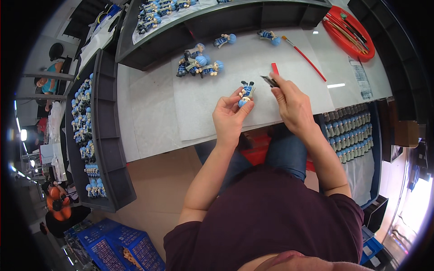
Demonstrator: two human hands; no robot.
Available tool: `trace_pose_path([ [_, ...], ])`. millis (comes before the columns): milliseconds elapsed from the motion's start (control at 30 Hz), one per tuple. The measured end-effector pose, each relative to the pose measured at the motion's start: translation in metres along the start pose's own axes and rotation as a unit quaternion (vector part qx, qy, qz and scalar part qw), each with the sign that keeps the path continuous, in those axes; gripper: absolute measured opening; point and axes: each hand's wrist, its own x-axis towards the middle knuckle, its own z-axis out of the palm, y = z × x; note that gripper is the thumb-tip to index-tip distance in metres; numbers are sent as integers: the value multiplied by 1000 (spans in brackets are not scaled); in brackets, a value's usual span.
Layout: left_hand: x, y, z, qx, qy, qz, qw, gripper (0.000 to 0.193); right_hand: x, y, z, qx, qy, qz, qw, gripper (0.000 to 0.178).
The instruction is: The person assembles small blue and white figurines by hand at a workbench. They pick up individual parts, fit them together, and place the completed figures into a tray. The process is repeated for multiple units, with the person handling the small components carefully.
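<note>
My left hand (pixel 229 119) pinches a small blue-haired figurine (pixel 247 91) in a blue outfit with dark shoes. It is held head toward me, feet pointing away. In my right hand (pixel 296 107) is a dark craft knife (pixel 269 81), its tip pointing left, a short way from the figurine's feet and apart from it. Beyond my hands, a cluster of like figurines (pixel 195 64) lies on the white work sheet (pixel 158 101). Two single ones lie farther back, a figurine (pixel 224 40) and another figurine (pixel 270 37) to its right.
A red-handled brush (pixel 304 58) and a red strip (pixel 275 68) lie on the sheet. At the far right stands a red tray (pixel 329 38) of brushes. Dark crates of figurines flank the table: a back crate (pixel 217 28), a left crate (pixel 106 131) and a right crate (pixel 379 149).
</note>
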Motion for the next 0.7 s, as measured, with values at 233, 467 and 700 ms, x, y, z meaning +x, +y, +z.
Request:
trace_pose_path([
  [233, 0, 0, 3, -4, 21, 21, 1000, 22, -6, -14, 15, 6, -27, -33, 999, 14],
  [467, 0, 0, 4, -9, 35, 23, 999, 24, -7, -10, 28, -22, 9, -61, 998, 9],
  [700, 0, 1, 5, -2, 44, 8, 999, 24, -8, -9, 32, -24, 11, -52, 998, 8],
])
